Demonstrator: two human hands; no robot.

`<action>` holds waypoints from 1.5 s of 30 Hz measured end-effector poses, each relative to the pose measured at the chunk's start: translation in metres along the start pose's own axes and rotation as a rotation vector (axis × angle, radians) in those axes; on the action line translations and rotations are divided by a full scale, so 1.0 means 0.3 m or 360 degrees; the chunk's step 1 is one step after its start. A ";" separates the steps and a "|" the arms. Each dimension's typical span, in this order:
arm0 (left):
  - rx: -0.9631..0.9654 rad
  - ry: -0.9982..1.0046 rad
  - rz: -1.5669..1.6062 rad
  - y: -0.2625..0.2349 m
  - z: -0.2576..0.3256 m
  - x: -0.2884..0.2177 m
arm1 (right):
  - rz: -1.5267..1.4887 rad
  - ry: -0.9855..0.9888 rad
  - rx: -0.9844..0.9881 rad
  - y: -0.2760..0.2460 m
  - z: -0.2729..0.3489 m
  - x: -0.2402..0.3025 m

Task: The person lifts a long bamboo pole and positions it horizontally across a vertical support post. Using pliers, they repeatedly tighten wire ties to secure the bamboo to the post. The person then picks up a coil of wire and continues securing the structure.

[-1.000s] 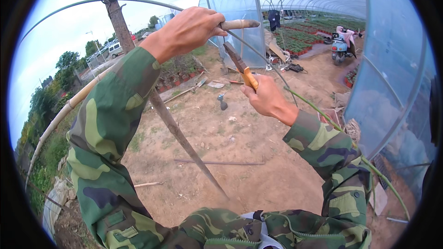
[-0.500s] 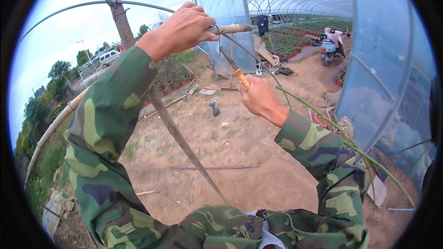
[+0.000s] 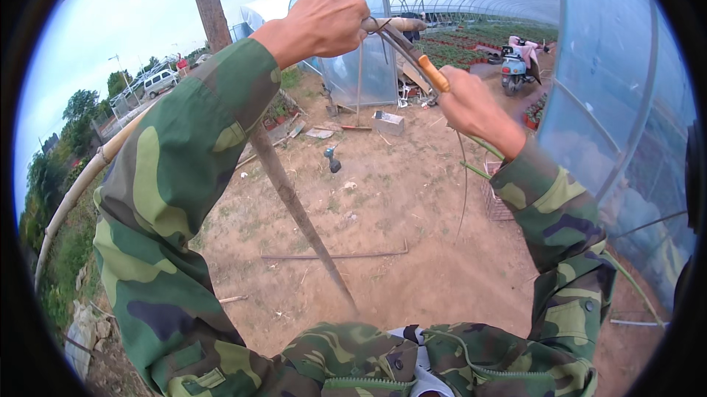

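Note:
My left hand (image 3: 324,18) is closed around a pale bamboo pole (image 3: 405,24) near its end, which sticks out to the right of my knuckles. Dark wire (image 3: 374,26) loops round the pole just beside my fingers. My right hand (image 3: 479,106) grips an orange-handled metal tool (image 3: 433,73); its dark metal end reaches up to the wire and pole. The tool's exact kind does not show clearly. A thin loose strand (image 3: 463,191) hangs down below my right hand. Behind that hand and sleeve, a green pole (image 3: 475,169) is partly hidden.
A slanted wooden post (image 3: 287,198) crosses below my left arm. On the soil lie a cordless drill (image 3: 332,160), a bent metal rod (image 3: 353,255) and a grey block (image 3: 388,123). A plastic-covered greenhouse (image 3: 604,80) stands right, with a scooter (image 3: 518,69) at its opening.
Both hands have shifted right in the picture, my left hand also upward. The tool's metal end now meets the wire and pole instead of standing below them. The view has turned slightly.

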State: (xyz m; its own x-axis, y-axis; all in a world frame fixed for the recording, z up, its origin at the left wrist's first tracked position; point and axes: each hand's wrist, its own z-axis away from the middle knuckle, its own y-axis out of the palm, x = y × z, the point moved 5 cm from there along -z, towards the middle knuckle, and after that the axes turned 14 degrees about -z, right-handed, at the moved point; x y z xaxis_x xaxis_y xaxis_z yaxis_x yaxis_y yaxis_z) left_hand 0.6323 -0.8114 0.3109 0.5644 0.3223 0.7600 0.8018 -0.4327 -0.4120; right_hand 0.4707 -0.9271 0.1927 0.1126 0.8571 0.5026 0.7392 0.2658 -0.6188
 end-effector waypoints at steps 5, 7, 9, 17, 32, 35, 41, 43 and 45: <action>-0.0064 -0.0035 -0.0038 0.005 -0.014 -0.006 | 0.0456 -0.0060 -0.0127 -0.024 -0.005 0.037; -0.0120 -0.0042 -0.0026 0.001 -0.008 -0.002 | 0.0565 -0.0110 -0.0159 -0.035 0.005 0.059; -0.0143 -0.0037 -0.0002 -0.009 0.003 -0.011 | 0.0648 -0.0209 -0.0198 -0.048 0.022 0.075; -0.0205 -0.0049 0.0082 -0.058 0.040 -0.018 | 0.0872 -0.0024 -0.0200 -0.064 0.052 0.206; -0.0307 -0.0048 0.0138 -0.080 0.053 -0.023 | 0.1283 -0.0096 -0.0330 -0.105 0.125 0.305; -0.0256 -0.0044 0.0138 -0.078 0.054 -0.024 | 0.1241 0.0089 -0.0245 -0.112 0.107 0.283; -0.0153 -0.0049 0.0070 -0.082 0.065 -0.012 | 0.1086 0.0020 -0.0201 -0.098 0.093 0.296; -0.0155 -0.0059 0.0067 -0.086 0.068 -0.007 | 0.1139 0.0041 -0.0199 -0.098 0.085 0.294; -0.0226 -0.0049 0.0132 -0.095 0.070 -0.013 | 0.1146 0.0034 -0.0218 -0.103 0.084 0.287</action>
State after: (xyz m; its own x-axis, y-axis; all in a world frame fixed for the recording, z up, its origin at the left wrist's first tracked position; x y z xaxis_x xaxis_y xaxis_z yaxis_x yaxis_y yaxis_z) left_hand 0.6115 -0.7828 0.3091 0.6349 0.3052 0.7098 0.7178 -0.5728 -0.3958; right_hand 0.4407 -0.8503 0.2399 0.6137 0.7894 0.0126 0.5534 -0.4187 -0.7200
